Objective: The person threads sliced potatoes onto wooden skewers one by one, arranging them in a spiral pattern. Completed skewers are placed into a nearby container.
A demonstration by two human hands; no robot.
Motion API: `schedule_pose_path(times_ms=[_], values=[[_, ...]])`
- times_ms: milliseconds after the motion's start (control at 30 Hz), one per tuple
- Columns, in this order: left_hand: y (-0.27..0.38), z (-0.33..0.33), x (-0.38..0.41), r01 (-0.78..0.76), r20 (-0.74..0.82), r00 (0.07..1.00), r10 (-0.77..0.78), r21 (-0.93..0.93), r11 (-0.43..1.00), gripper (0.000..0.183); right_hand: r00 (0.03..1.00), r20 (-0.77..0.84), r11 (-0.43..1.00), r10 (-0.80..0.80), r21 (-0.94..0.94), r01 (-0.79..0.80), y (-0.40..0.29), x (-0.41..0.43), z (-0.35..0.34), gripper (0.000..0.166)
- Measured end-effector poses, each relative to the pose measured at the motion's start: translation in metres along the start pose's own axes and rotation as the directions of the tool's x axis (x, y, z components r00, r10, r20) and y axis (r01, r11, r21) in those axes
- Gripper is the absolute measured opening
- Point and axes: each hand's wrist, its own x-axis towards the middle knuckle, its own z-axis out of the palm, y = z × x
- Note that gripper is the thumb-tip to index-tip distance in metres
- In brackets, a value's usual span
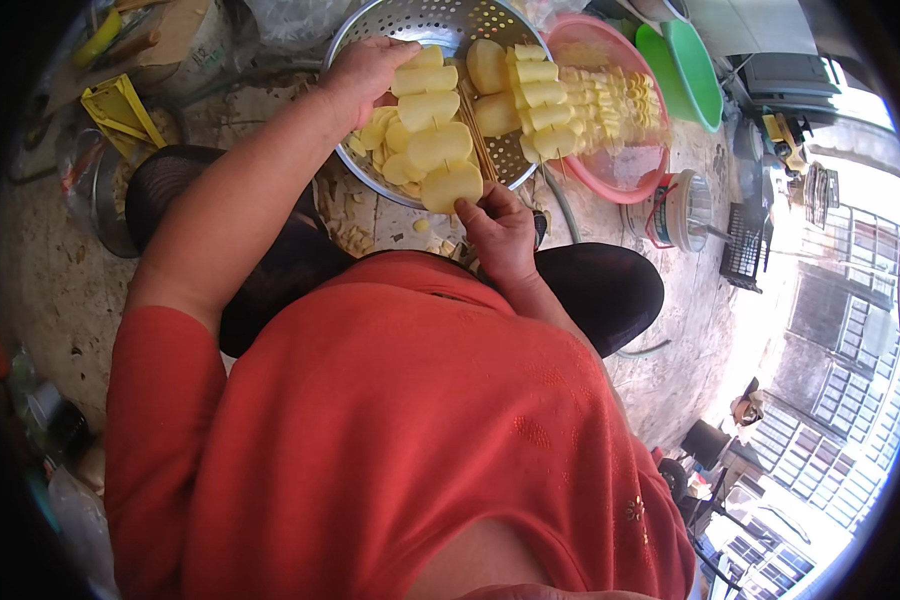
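Note:
Above a perforated metal colander [341,46], my left hand [364,82] holds the far end of a skewer threaded with several folded potato slices [429,110]. My right hand [499,229] pinches the slice at the near end of that skewer. Loose potato slices [399,169] lie in the colander under it. Beside them are a bundle of thin wooden skewers [480,139] and peeled whole potatoes [487,67]. Finished-looking skewers of folded slices [544,94] rest over the colander's right side, and more lie across the pink basin [622,184].
A green plastic tub [679,75] stands beyond the pink basin. A white bucket [690,210] and a black crate [746,247] are on the right. On the left are a metal pot [109,202] and a yellow plastic item [124,112]. Peelings [352,225] litter the floor.

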Motion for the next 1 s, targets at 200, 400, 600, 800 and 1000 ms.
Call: schedule_pose_path(times_ms=[200,400,600,800,1000], values=[[0.001,0.004,-0.016,-0.096,0.05,0.994,0.098,-0.029,0.995,0.03,0.995,-0.003,0.984,0.099,0.147,-0.097,-0.006,-0.004,-0.003,0.01],[-0.006,0.006,-0.036,-0.144,0.119,0.981,0.15,-0.061,0.988,0.041,0.988,0.053,0.962,0.145,0.224,-0.154,-0.004,-0.016,-0.009,0.009],[-0.01,0.008,-0.045,-0.109,0.121,0.987,0.105,0.03,0.994,0.038,0.984,0.066,0.96,0.163,0.219,-0.173,-0.007,-0.028,-0.013,0.008],[-0.022,0.013,-0.055,-0.145,0.04,0.989,0.145,-0.013,0.989,0.033,0.992,0.077,0.979,0.103,0.169,-0.115,-0.006,-0.026,-0.015,0.012],[-0.034,0.019,-0.067,0.1,0.141,0.988,-0.065,-0.26,0.96,0.038,0.992,0.047,0.96,0.116,0.252,-0.125,-0.004,-0.021,-0.015,0.012]])
